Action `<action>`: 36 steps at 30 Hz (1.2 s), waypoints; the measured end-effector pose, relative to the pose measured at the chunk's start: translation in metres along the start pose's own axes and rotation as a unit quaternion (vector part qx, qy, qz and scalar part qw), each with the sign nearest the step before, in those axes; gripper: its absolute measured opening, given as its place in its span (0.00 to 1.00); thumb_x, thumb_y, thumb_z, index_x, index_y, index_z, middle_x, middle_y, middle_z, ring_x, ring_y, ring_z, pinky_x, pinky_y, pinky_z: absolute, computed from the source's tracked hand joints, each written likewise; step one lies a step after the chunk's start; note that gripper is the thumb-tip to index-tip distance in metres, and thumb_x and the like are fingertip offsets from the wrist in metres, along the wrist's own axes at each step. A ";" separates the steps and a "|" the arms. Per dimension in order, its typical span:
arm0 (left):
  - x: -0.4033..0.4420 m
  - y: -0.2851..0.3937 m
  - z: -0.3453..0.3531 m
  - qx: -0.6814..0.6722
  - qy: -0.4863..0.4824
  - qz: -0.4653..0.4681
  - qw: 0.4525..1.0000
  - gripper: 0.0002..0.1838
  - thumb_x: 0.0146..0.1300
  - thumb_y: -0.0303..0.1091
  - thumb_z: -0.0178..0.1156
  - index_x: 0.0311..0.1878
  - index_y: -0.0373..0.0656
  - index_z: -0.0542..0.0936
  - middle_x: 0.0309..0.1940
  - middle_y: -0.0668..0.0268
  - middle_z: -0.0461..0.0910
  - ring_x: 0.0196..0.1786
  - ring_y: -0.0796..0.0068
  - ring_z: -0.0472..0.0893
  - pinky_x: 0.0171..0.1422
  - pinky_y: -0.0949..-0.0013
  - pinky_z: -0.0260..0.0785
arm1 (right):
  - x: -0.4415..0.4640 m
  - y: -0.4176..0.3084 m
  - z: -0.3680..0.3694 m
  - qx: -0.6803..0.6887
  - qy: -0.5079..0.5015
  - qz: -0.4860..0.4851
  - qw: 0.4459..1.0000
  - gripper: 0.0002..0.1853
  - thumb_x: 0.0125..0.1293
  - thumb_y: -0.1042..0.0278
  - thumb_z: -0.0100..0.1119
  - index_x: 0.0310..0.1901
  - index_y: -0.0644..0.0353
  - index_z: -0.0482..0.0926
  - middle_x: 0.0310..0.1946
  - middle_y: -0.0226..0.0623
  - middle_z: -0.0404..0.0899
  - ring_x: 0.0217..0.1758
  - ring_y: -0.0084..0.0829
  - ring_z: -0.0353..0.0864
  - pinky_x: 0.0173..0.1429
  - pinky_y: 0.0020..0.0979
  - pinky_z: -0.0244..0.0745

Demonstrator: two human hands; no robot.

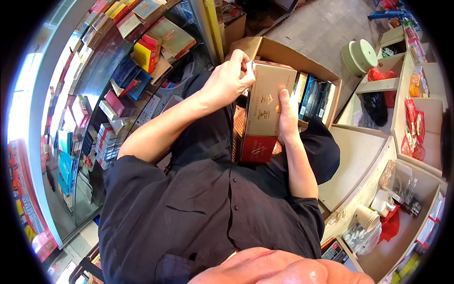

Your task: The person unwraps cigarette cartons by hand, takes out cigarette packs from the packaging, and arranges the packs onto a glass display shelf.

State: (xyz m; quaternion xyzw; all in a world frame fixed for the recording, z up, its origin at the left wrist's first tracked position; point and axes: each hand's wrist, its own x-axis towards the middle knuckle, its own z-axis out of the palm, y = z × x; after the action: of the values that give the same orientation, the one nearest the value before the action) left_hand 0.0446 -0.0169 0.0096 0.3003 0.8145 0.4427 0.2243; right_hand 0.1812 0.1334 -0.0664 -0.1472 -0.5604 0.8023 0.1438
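Holding a tan and red carton (265, 124) over our lap, we have it tilted, with the tan part of its face uppermost and the red part nearest our body. Our right hand (287, 116) grips its right side, opened only as wide as the carton needs, thumb flat on the front; the other fingers are hidden behind. Our left hand (229, 78) is nearly closed, thumb and fingertips pinched at the top left corner. We cannot tell whether they have a loose flap, some wrapping or just the edge.

Just beyond the carton stands an open cardboard box (302, 56), with dark and blue packs (310, 97) upright in it. We judge the step in hand to be handling that top end, perhaps opening or checking it. The next move seems to call for a steady right hand and a light left pinch, so the corner does not tear.
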 end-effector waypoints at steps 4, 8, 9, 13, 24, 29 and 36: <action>0.007 -0.012 0.000 -0.026 -0.060 -0.003 0.998 0.15 0.67 0.38 0.50 0.41 0.33 0.78 0.30 0.65 0.82 0.32 0.76 0.79 0.41 0.72 0.71 | -0.003 -0.008 0.007 -0.030 0.007 -0.022 0.999 0.33 0.70 0.41 0.51 0.60 0.66 0.69 0.53 0.37 0.75 0.54 0.26 0.73 0.60 0.29 0.67; 0.012 -0.024 0.004 -0.273 -0.111 0.013 0.955 0.14 0.66 0.37 0.53 0.38 0.36 0.81 0.29 0.70 0.81 0.30 0.82 0.77 0.39 0.75 0.70 | -0.003 -0.005 0.001 0.096 -0.021 0.084 0.992 0.34 0.70 0.36 0.46 0.61 0.63 0.69 0.52 0.38 0.76 0.53 0.28 0.76 0.58 0.30 0.72; 0.009 -0.019 0.004 -0.339 -0.104 0.012 0.935 0.13 0.67 0.38 0.54 0.39 0.37 0.81 0.30 0.70 0.82 0.30 0.83 0.77 0.39 0.75 0.70 | -0.005 -0.007 0.002 0.094 -0.004 0.109 0.989 0.38 0.69 0.32 0.42 0.62 0.62 0.68 0.54 0.39 0.76 0.54 0.30 0.77 0.58 0.32 0.73; 0.001 -0.011 0.005 -0.466 -0.099 0.003 0.879 0.13 0.67 0.39 0.55 0.41 0.38 0.81 0.32 0.70 0.81 0.33 0.84 0.76 0.41 0.75 0.69 | -0.001 0.003 0.008 0.208 -0.042 0.136 0.968 0.42 0.68 0.28 0.38 0.65 0.62 0.67 0.54 0.41 0.77 0.53 0.32 0.79 0.57 0.33 0.76; -0.024 0.009 0.014 -0.673 -0.122 -0.092 0.724 0.17 0.70 0.37 0.47 0.22 0.49 0.61 0.25 0.71 0.65 0.35 0.75 0.69 0.46 0.67 0.66 | 0.017 0.027 0.020 0.372 -0.206 0.129 0.896 0.45 0.65 0.24 0.37 0.53 0.68 0.75 0.42 0.41 0.81 0.37 0.28 0.80 0.42 0.30 0.78; -0.028 0.002 0.023 -0.699 -0.139 -0.110 0.692 0.17 0.71 0.37 0.46 0.23 0.47 0.61 0.26 0.68 0.67 0.34 0.73 0.69 0.46 0.66 0.65 | 0.011 0.033 0.011 0.318 -0.139 0.132 0.928 0.43 0.64 0.28 0.43 0.57 0.69 0.73 0.40 0.46 0.82 0.30 0.32 0.81 0.31 0.26 0.80; -0.016 -0.002 0.007 -0.534 -0.142 -0.068 0.831 0.17 0.69 0.38 0.48 0.22 0.49 0.63 0.26 0.69 0.70 0.36 0.76 0.71 0.47 0.69 0.66 | 0.020 -0.012 -0.002 0.253 -0.057 0.083 0.962 0.44 0.63 0.24 0.42 0.62 0.61 0.67 0.53 0.42 0.78 0.50 0.35 0.81 0.53 0.38 0.80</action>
State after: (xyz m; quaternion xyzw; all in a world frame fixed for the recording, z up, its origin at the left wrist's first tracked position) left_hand 0.0592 -0.0249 0.0057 0.1374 0.4287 0.7451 0.4921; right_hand 0.1642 0.1472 -0.0571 -0.1060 -0.3322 0.9341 0.0771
